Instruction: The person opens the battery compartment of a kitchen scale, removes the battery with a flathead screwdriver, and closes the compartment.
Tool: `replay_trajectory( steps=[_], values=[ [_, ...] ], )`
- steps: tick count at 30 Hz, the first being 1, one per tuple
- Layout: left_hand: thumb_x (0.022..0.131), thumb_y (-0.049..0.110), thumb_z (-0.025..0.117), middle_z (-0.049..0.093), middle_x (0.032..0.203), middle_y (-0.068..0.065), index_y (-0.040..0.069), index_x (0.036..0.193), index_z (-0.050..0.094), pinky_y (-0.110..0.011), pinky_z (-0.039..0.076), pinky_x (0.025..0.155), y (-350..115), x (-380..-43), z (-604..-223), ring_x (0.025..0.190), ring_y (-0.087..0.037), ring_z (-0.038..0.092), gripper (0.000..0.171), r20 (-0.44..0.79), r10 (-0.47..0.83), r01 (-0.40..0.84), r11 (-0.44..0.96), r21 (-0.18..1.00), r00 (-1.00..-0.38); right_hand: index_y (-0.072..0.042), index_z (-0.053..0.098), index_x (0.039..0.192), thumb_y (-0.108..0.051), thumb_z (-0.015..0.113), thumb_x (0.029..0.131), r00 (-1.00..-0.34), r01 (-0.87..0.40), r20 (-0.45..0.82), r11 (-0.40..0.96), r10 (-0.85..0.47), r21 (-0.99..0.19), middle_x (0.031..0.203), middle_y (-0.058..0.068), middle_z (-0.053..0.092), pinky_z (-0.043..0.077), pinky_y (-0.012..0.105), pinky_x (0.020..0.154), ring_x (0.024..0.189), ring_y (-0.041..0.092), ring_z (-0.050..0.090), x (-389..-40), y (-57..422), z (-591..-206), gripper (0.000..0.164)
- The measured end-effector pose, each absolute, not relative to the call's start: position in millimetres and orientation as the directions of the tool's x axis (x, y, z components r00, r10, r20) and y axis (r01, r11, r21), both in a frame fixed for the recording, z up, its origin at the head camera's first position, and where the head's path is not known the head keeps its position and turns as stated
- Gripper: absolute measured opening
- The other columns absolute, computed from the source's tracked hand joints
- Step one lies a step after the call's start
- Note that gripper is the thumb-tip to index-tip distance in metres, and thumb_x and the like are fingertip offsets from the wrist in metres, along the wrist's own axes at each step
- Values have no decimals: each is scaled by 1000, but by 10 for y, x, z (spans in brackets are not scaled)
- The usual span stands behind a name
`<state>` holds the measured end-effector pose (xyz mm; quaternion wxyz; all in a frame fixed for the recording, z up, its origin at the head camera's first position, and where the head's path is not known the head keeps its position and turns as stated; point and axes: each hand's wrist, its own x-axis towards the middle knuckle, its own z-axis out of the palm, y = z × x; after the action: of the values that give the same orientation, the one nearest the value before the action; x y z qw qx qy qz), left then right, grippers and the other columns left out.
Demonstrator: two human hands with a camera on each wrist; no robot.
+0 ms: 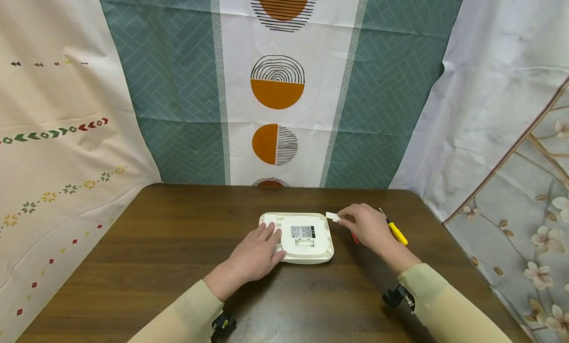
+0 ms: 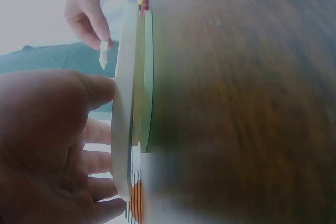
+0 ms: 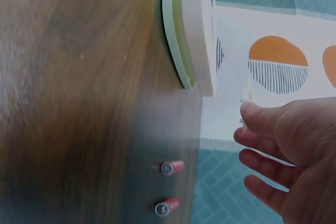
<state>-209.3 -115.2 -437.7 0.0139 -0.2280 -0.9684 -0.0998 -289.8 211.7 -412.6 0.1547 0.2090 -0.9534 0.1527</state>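
A white, rounded flat device (image 1: 328,244) lies underside up on the table, looking like a kitchen scale. Its underside shows a printed label and a small uncovered battery compartment (image 1: 304,243). On its left side rests my left hand (image 1: 255,251), fingers spread and mostly straight over the rim; the left wrist view shows that hand (image 2: 52,140) along the device's edge. Just off the upper right corner, my right hand (image 1: 366,227) pinches a small white battery cover (image 1: 332,216) between thumb and fingertips. In the right wrist view the other fingers of this hand (image 3: 299,150) are loosely bent.
Two red batteries (image 3: 172,168) lie on the wooden table (image 1: 178,244) under and beside my right hand. A screwdriver with a yellow handle (image 1: 397,233) lies to the right of that hand. Patterned cloths hang behind the table and at both sides.
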Motion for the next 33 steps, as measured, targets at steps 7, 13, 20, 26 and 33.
replay_trajectory(
  steps=[7,13,20,26,33],
  values=[
    [115,42,60,40,172,-25,-1,162,52,-55,34,129,-1151,-2087,-4361,160,-46,35,64,69,442,446,876,182,-895,-16,87,111,-18,91,94,-843,-488,364,847,-395,-211,109,-1,81,62,47,79,99,23,73,-2817,1998,-4124,18],
    [115,42,60,41,172,-25,-1,162,53,-54,35,129,-1152,-2095,-4369,160,-45,36,64,73,440,446,878,177,-895,-17,88,111,-19,94,91,-818,-520,395,831,-419,-195,106,-4,81,62,46,79,99,20,73,-2741,1879,-4130,21],
    [115,43,59,40,172,-25,-1,162,52,-55,34,129,-1154,-2105,-4387,160,-46,35,64,72,443,449,877,173,-894,-17,87,107,-16,95,89,-773,-577,424,800,-471,-163,104,-6,81,63,47,81,102,20,74,-2669,1774,-4165,20],
    [116,42,58,40,172,-25,-1,163,51,-55,34,129,-1152,-2111,-4386,160,-46,35,64,68,442,447,877,174,-894,-18,87,105,-13,96,88,-776,-586,397,793,-490,-165,102,-5,81,63,43,81,99,18,73,-2605,1679,-4174,19],
    [116,42,58,40,172,-25,-1,163,51,-55,34,129,-1148,-2114,-4368,160,-46,35,64,68,440,445,879,170,-895,-19,88,102,-14,96,87,-765,-606,389,778,-513,-165,101,-4,81,64,44,82,100,19,75,-2538,1576,-4199,17]
  ],
)
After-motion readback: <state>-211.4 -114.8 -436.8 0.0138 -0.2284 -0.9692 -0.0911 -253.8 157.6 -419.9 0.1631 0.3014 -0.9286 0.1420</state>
